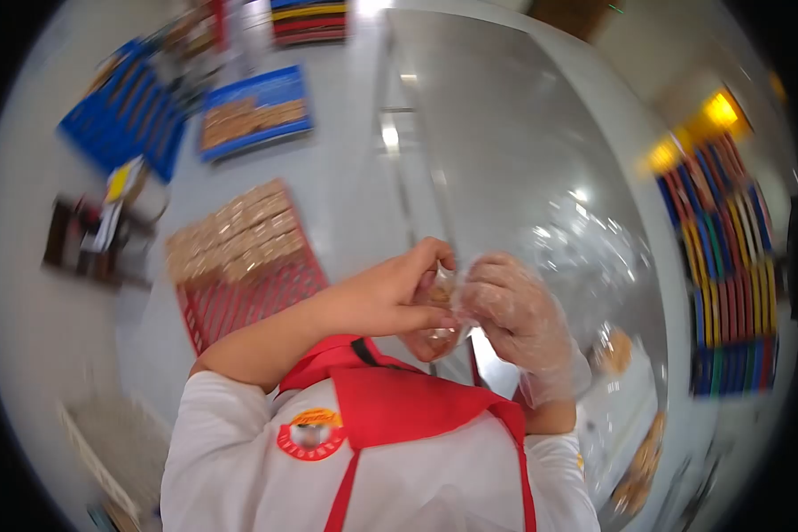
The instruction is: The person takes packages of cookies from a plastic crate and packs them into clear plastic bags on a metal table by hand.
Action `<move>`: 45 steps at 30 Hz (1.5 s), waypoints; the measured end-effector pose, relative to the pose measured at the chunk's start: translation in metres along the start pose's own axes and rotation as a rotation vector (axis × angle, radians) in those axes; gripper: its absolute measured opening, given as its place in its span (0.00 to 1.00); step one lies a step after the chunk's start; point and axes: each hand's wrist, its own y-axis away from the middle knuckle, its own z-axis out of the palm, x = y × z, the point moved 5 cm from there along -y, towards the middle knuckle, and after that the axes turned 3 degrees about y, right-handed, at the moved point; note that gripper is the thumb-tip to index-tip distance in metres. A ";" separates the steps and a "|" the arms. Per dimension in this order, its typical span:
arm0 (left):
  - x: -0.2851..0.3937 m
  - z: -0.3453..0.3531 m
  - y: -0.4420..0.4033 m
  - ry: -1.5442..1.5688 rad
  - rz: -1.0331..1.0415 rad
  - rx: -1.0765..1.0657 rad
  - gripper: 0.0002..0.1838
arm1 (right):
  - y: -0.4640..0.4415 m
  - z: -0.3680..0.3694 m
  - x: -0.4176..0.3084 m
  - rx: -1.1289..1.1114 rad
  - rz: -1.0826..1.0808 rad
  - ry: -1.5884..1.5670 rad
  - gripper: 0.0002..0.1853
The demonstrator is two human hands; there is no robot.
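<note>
Close to my chest, my bare left hand [408,297] is wrapped round a small clear plastic packet [440,293] with something brown inside. My right hand [510,310], in a clear plastic glove, meets it from the right, its fingers pinched at the packet's edge. Just what the right fingertips grip is partly hidden. To the right, a heap of shiny clear plastic bags [585,248] lies on the metal table [505,115]. A round brown item [614,352] in clear plastic is below the heap.
A red crate [248,310] at the left holds rows of wrapped brown packets [239,235]. Beyond it are a blue tray [257,113] of brown items and a blue crate [129,111]. Stacked coloured trays [723,266] stand at the right. More brown items [643,465] lie lower right.
</note>
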 end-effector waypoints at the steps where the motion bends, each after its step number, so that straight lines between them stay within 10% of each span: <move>1: -0.004 -0.006 0.022 -0.069 0.002 0.077 0.18 | -0.011 0.020 -0.004 -0.064 -0.029 -0.045 0.07; 9: -0.112 -0.046 0.194 -0.216 -0.272 0.746 0.10 | -0.064 0.153 0.012 -0.228 0.016 -0.214 0.08; 13: -0.212 -0.078 0.313 -0.291 -0.499 1.229 0.10 | -0.054 0.229 0.068 -0.403 0.488 -0.482 0.09; 20: -0.395 -0.194 0.437 -0.332 -0.848 1.530 0.14 | 0.013 0.360 0.149 -0.726 0.772 -0.027 0.17; 27: -0.591 -0.305 0.476 -0.352 -0.972 1.390 0.15 | 0.219 0.445 0.172 -1.071 1.525 0.127 0.22; 33: -0.722 -0.349 0.446 -0.360 -0.880 1.395 0.13 | 0.205 0.472 0.121 -0.767 2.025 -0.184 0.15; 42: -0.920 -0.312 0.452 0.280 -1.060 0.973 0.11 | 0.225 0.500 0.102 -0.455 2.113 -0.371 0.12; 45: -0.861 -0.340 0.440 0.014 -1.044 0.919 0.11 | 0.243 0.509 0.092 -0.399 2.145 -0.443 0.12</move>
